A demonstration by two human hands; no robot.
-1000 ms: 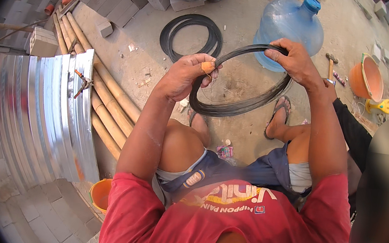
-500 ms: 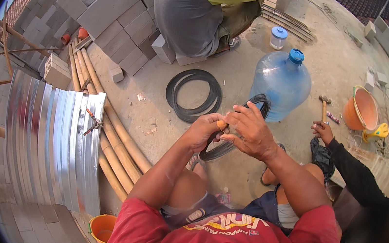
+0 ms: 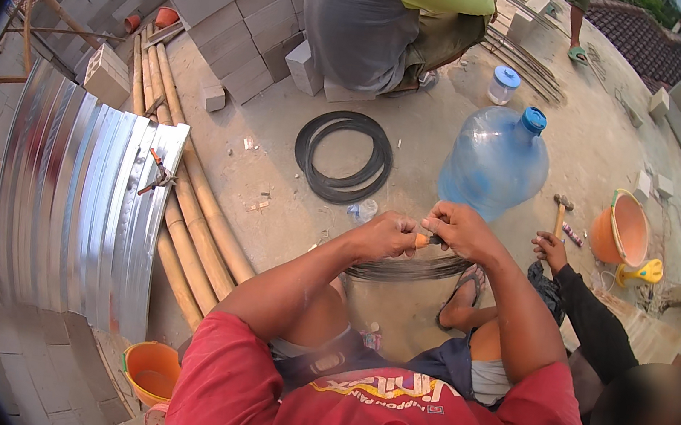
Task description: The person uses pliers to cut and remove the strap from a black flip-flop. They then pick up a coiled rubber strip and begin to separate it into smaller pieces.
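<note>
Both my hands meet in front of my knees. My left hand (image 3: 385, 236) is closed around a small orange piece (image 3: 421, 240) with a dark end, whose kind I cannot make out. At that dark end, the fingers of my right hand (image 3: 465, 231) are pinched together; what sits between them is hidden. Just below my hands a coil of thin black wire (image 3: 406, 269) spreads flat between my legs; whether a hand holds part of it cannot be seen. Farther off, a second coil of black wire (image 3: 304, 153) lies on the concrete floor.
A large blue water jug (image 3: 495, 160) stands beyond my right hand, near a lidded jar (image 3: 503, 86). Bamboo poles (image 3: 199, 241) and corrugated metal (image 3: 83, 204) lie left. A co-worker (image 3: 360, 30) squats ahead; another's hand (image 3: 550, 250) is right, near a hammer (image 3: 561, 214) and orange bucket (image 3: 622, 228).
My right hand has gone from spread fingers to a pinch beside the orange piece. The wire coil has dropped from upright to flat below my hands. A walking person's legs appear at the far right.
</note>
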